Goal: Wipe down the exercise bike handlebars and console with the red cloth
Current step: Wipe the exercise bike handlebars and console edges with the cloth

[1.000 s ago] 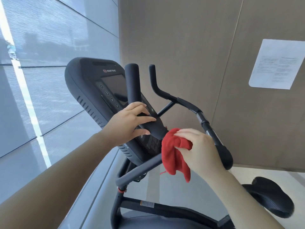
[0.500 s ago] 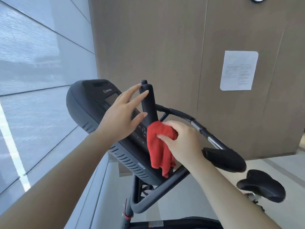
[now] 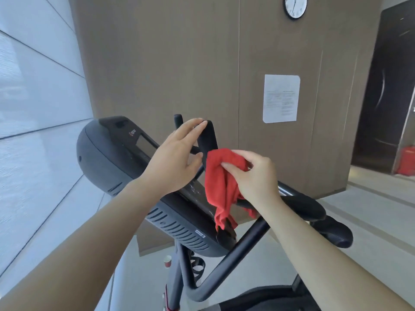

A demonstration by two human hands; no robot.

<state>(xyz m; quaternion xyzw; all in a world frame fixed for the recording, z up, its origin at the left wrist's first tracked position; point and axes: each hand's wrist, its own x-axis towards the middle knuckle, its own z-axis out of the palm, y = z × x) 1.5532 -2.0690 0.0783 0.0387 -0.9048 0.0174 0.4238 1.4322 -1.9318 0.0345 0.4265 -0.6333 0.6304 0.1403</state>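
The right hand pinches a bunched red cloth between thumb and curled fingers, and holds it against the lower part of an upright black handlebar grip. The loose end of the cloth hangs down over the face of the console. The left hand is flat, its fingers straight and close together. Its fingertips rest on the top of the same grip and its thumb is spread below them. A second upright grip shows just behind it.

The console is dark grey and tilted, with a small screen. Above the screen is a logo with a red mark; its lettering is too blurred to read. A small label on the vented underside cannot be read either. A black bar curves under the console, and a padded armrest lies under the right forearm.

On the brown wall behind hang a printed paper notice, its text too small to read, and a round clock. A small red cup stands on the floor.
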